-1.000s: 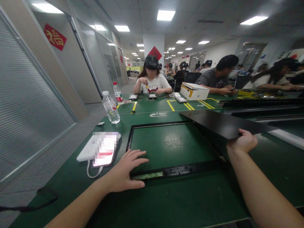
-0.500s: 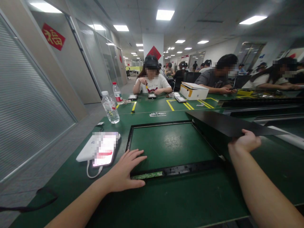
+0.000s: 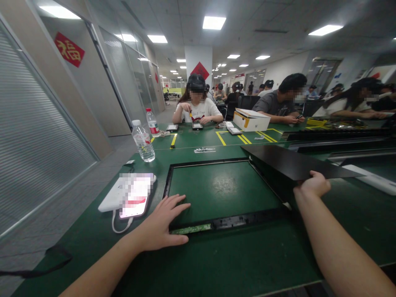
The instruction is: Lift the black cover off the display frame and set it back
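A black rectangular frame (image 3: 250, 220) lies flat on the green table (image 3: 216, 264), with a green circuit strip (image 3: 192, 229) along its near side. My left hand (image 3: 161, 225) rests over the frame's near left corner, fingers spread, holding nothing. On the right, my right hand (image 3: 314, 185) has hold of the near edge of a thin dark panel (image 3: 287, 161). The panel is tilted up beside the frame's right side, its far left corner close to the frame's far right corner. Part of my right hand's fingers is hidden behind the panel.
A phone (image 3: 136, 198) on a white device (image 3: 113, 194) lies at the left, cabled. Two bottles (image 3: 144, 142) stand behind them. Across the table a person (image 3: 198, 107) works near a white box (image 3: 251, 120). Long dark bars (image 3: 334, 135) lie at the far right.
My right hand and the near end of the dark panel have shifted slightly left. My left hand has stayed in place on the frame.
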Demonstrator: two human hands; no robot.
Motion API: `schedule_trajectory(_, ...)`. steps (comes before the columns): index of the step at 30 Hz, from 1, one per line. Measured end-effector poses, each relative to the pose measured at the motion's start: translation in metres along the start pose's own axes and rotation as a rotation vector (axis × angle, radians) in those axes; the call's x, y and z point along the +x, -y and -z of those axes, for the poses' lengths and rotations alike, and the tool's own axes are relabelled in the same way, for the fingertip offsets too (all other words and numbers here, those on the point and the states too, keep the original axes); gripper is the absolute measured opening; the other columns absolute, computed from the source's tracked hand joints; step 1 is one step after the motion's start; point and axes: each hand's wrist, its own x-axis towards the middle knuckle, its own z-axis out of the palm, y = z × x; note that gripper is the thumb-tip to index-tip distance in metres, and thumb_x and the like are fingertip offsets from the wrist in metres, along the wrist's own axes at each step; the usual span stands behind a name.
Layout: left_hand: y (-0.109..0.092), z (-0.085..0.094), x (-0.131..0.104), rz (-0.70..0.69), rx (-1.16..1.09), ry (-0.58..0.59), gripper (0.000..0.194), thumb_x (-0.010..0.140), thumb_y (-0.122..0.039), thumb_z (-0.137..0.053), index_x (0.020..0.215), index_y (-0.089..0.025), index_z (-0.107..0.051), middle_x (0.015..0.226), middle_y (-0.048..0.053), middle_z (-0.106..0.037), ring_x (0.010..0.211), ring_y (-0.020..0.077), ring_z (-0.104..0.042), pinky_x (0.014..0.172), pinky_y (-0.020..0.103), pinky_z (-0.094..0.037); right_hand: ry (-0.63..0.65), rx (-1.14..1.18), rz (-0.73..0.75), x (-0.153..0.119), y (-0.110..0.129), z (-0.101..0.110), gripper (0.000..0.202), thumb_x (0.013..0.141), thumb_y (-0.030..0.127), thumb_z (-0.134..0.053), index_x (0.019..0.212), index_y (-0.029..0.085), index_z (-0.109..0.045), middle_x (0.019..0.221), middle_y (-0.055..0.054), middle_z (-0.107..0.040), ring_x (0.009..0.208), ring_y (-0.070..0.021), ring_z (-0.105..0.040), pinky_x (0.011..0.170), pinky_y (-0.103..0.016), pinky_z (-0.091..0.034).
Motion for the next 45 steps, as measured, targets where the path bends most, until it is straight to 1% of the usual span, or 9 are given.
schedule_trajectory(4, 0.0, 0.0, 0.0, 0.013, 0.008, -0.003, 0.09, 0.081, -0.068, -0.071, 0.159, -0.032, -0.043, 0.169, 0.014, -0.032, 0.154, 0.0455, -0.025, 0.121, 0.07, -0.019, 0.007, -0.019, -0.02, 0.002, -0.003, 0.001, 0.022, 0.065, 0.003, -0.053, 0.076, 0.021, -0.045, 0.079, 0.004, -0.055, 0.076, -0.0109, -0.061, 0.055, -0.017, -0.05)
schedule_trajectory(9, 0.003, -0.002, 0.001, -0.008, 0.0, -0.027, 0.092, 0.08, -0.067, -0.074, 0.159, -0.031, -0.043, 0.169, 0.015, -0.034, 0.154, 0.0449, -0.026, 0.122, 0.068, -0.02, -0.007, -0.075, -0.039, 0.004, -0.007, 0.003, 0.022, 0.067, 0.004, -0.056, 0.075, 0.022, -0.044, 0.078, 0.005, -0.053, 0.074, -0.0102, -0.058, 0.05, -0.015, -0.045)
schedule_trajectory(14, 0.005, -0.002, -0.001, 0.002, -0.016, -0.025, 0.091, 0.08, -0.065, -0.074, 0.159, -0.032, -0.041, 0.17, 0.014, -0.032, 0.155, 0.0441, -0.025, 0.122, 0.068, -0.02, 0.004, -0.102, -0.046, 0.006, -0.009, 0.004, 0.024, 0.066, 0.005, -0.055, 0.078, 0.023, -0.044, 0.08, 0.005, -0.053, 0.074, -0.0103, -0.059, 0.05, -0.015, -0.047)
schedule_trajectory(19, 0.005, -0.001, -0.001, -0.004, -0.018, -0.029, 0.09, 0.08, -0.066, -0.074, 0.158, -0.032, -0.044, 0.168, 0.014, -0.035, 0.154, 0.0441, -0.027, 0.122, 0.068, -0.019, 0.0, -0.121, -0.044, 0.01, -0.014, 0.004, 0.026, 0.066, 0.004, -0.055, 0.079, 0.023, -0.042, 0.079, 0.006, -0.052, 0.075, -0.0097, -0.059, 0.053, -0.015, -0.048)
schedule_trajectory(27, 0.006, -0.002, 0.0, -0.025, -0.003, -0.018, 0.09, 0.082, -0.067, -0.071, 0.159, -0.03, -0.044, 0.168, 0.014, -0.036, 0.154, 0.044, -0.028, 0.122, 0.068, -0.018, 0.011, -0.16, -0.056, 0.013, -0.018, 0.006, 0.028, 0.066, 0.003, -0.055, 0.081, 0.023, -0.043, 0.081, 0.005, -0.053, 0.073, -0.0106, -0.058, 0.053, -0.018, -0.049)
schedule_trajectory(30, 0.006, -0.003, 0.0, -0.039, -0.006, -0.035, 0.088, 0.081, -0.066, -0.073, 0.157, -0.031, -0.046, 0.167, 0.013, -0.038, 0.153, 0.0438, -0.03, 0.123, 0.066, -0.019, 0.006, -0.178, -0.058, 0.015, -0.019, 0.007, 0.029, 0.067, 0.004, -0.056, 0.081, 0.024, -0.042, 0.08, 0.005, -0.053, 0.073, -0.0113, -0.058, 0.053, -0.019, -0.049)
schedule_trajectory(33, 0.005, -0.002, 0.001, -0.026, 0.013, -0.017, 0.089, 0.082, -0.067, -0.071, 0.158, -0.031, -0.044, 0.167, 0.013, -0.037, 0.153, 0.0436, -0.03, 0.123, 0.066, -0.021, 0.0, -0.198, -0.055, 0.018, -0.022, 0.006, 0.029, 0.066, 0.005, -0.057, 0.081, 0.024, -0.041, 0.08, 0.005, -0.053, 0.073, -0.0116, -0.058, 0.052, -0.019, -0.048)
schedule_trajectory(39, 0.0, 0.0, 0.001, -0.005, 0.06, 0.016, 0.09, 0.083, -0.07, -0.067, 0.159, -0.028, -0.042, 0.168, 0.014, -0.035, 0.154, 0.0431, -0.029, 0.122, 0.066, -0.022, -0.007, -0.217, -0.043, 0.025, -0.029, 0.005, 0.03, 0.065, 0.006, -0.057, 0.082, 0.024, -0.041, 0.084, 0.004, -0.054, 0.076, -0.0126, -0.06, 0.059, -0.022, -0.054)
schedule_trajectory(45, 0.001, 0.0, 0.001, -0.013, 0.042, 0.001, 0.088, 0.083, -0.069, -0.069, 0.158, -0.031, -0.044, 0.168, 0.012, -0.036, 0.153, 0.0437, -0.03, 0.122, 0.066, -0.024, -0.011, -0.199, -0.076, 0.026, -0.031, 0.007, 0.033, 0.065, 0.003, -0.058, 0.083, 0.024, -0.04, 0.084, 0.004, -0.054, 0.078, -0.0133, -0.061, 0.063, -0.023, -0.056)
